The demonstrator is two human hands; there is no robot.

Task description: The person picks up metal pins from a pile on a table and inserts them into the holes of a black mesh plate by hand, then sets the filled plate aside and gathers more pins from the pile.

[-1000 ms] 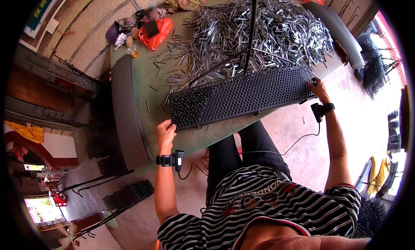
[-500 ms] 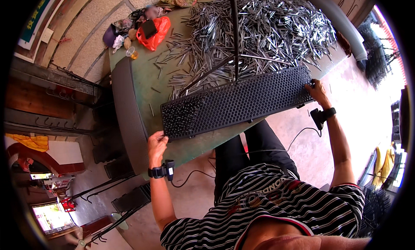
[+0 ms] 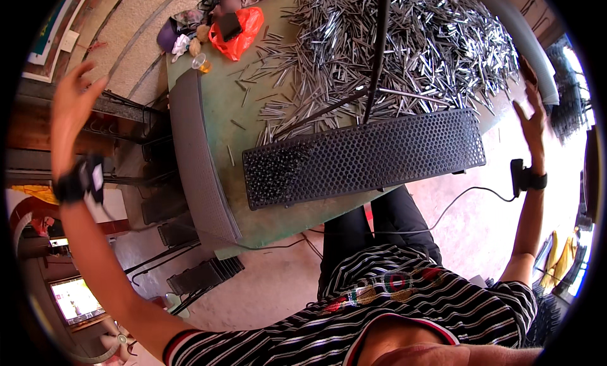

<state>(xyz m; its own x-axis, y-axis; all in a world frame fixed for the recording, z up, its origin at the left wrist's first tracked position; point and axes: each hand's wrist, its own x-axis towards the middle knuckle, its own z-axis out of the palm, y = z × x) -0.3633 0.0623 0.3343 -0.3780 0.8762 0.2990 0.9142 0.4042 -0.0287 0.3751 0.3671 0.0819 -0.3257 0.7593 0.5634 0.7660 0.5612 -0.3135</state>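
Observation:
A long black perforated tray [image 3: 398, 152] lies tilted along the near side of the table. Thin dark pieces stick up from the holes at its left end, while its other holes look unfilled. My left hand [image 3: 74, 110] is raised far off to the left, fingers spread and holding nothing. Out past the tray's right end, my right hand [image 3: 533, 116] is up with its fingers apart, touching nothing I can see. Beyond the tray spreads a large heap of short, shiny dark strips [image 3: 404, 50].
A green table [image 3: 221, 129] carries the heap, with a grey curved edge panel [image 3: 196, 157] on its left. Dark rods [image 3: 377, 56] rise behind the tray. A red plastic bag [image 3: 243, 40] and a cup of yellow liquid [image 3: 201, 64] sit at the far left. A cable [image 3: 436, 224] hangs between my wrists.
Both hands have let go of the tray's ends and swung outward and up, the left one farthest. The tray stays on the table, shifted slightly right in view.

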